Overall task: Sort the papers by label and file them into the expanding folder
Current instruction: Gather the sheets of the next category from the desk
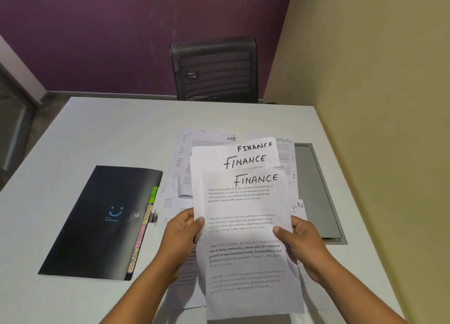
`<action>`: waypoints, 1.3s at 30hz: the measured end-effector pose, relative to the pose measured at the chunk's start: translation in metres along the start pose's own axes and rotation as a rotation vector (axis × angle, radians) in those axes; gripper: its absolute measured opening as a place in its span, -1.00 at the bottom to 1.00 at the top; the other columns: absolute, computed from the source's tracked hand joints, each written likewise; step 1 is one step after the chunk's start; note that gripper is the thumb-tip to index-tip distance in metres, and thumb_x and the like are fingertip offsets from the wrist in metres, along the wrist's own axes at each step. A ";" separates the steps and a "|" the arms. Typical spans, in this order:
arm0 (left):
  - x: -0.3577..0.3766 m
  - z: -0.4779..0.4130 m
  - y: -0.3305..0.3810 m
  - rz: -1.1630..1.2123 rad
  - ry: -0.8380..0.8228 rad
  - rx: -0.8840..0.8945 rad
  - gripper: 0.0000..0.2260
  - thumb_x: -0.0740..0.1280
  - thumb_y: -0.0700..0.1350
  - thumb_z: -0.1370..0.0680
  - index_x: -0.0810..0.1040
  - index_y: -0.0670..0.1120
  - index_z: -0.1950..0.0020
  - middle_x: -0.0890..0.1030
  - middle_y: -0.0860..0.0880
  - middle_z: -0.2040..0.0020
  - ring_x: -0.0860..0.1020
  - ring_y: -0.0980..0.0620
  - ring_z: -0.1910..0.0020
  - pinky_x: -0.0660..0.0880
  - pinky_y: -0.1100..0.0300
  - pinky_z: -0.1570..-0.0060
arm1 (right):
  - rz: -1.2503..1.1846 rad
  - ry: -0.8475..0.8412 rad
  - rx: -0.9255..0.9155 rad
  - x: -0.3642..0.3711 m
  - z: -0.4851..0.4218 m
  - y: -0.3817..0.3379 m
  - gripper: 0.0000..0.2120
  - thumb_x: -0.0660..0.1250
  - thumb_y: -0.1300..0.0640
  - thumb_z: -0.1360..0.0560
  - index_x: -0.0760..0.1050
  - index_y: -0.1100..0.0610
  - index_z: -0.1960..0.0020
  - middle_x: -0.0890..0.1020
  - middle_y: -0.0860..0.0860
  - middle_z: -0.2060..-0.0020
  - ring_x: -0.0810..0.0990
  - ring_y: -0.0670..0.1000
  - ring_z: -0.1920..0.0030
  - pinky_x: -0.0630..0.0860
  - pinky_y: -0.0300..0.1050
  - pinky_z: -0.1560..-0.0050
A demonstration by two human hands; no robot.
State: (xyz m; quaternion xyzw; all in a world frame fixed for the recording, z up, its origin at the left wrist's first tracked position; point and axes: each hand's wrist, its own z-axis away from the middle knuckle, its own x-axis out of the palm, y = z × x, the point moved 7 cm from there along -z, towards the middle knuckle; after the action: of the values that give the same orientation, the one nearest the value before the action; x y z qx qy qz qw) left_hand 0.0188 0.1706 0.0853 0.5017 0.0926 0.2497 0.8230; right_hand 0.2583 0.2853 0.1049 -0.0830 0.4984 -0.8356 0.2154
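Observation:
I hold three white sheets marked FINANCE point(246, 201), fanned one behind the other above the table. My left hand point(181, 231) pinches their left edge with the thumb on top. My right hand point(299, 238) grips the right edge the same way. The black expanding folder point(97, 223) lies closed on the table to the left, with coloured tabs point(143, 228) reading HR, ADMIN and FINANCE along its right edge. More papers lie underneath the held sheets: one marked HR point(219, 138) and one marked ADMIN point(283, 141).
The white table point(97, 133) has a grey cable hatch point(314, 189) set into it at the right, partly covered by papers. A black mesh chair point(215, 70) stands behind the far edge. A yellow wall runs close along the right side.

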 end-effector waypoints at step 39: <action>-0.003 -0.035 0.015 -0.256 0.125 0.249 -0.83 0.43 -0.18 -0.53 0.60 0.12 0.06 0.68 0.18 0.21 0.63 0.14 0.13 0.52 0.39 0.23 | 0.377 0.009 -0.289 0.016 -0.043 -0.014 -0.82 0.42 0.18 -0.52 0.58 -0.11 0.11 0.68 -0.08 0.19 0.62 -0.12 0.21 0.54 -0.17 0.16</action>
State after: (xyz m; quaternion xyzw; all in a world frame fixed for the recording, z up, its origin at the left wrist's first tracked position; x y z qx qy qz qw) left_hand -0.0024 0.2020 0.0817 0.5673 0.2365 0.1603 0.7724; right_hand 0.2249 0.3182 0.0949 -0.0147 0.6204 -0.7011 0.3512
